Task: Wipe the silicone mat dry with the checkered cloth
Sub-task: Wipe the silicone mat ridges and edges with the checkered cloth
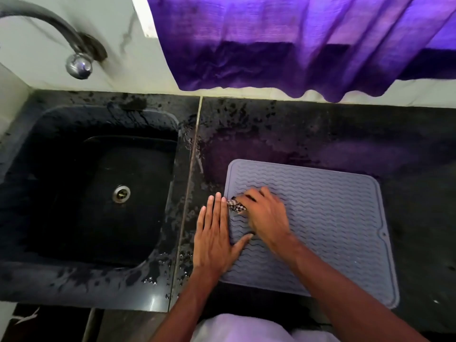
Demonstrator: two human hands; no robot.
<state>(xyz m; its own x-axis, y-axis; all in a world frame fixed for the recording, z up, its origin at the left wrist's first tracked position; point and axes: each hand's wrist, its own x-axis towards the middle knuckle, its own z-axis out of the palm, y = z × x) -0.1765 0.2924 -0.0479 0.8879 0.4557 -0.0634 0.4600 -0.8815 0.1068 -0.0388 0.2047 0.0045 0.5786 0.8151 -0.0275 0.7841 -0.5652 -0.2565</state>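
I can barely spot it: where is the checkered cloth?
Head view: the checkered cloth is bunched under the right hand, on the silicone mat near its left edge, beside the left hand.

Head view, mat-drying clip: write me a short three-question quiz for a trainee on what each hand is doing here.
1. True or false: the left hand grips the checkered cloth.
2. Multiple choice: where does the right hand hold the cloth against the silicone mat? A) near the mat's left edge; B) at its far right corner; C) off the mat, down in the basin.
3. Fill in the blank: the left hand lies ____ across the mat's left edge, holding nothing.

Key: 1 false, the right hand has the cloth bunched in it; 2 A; 3 flat.
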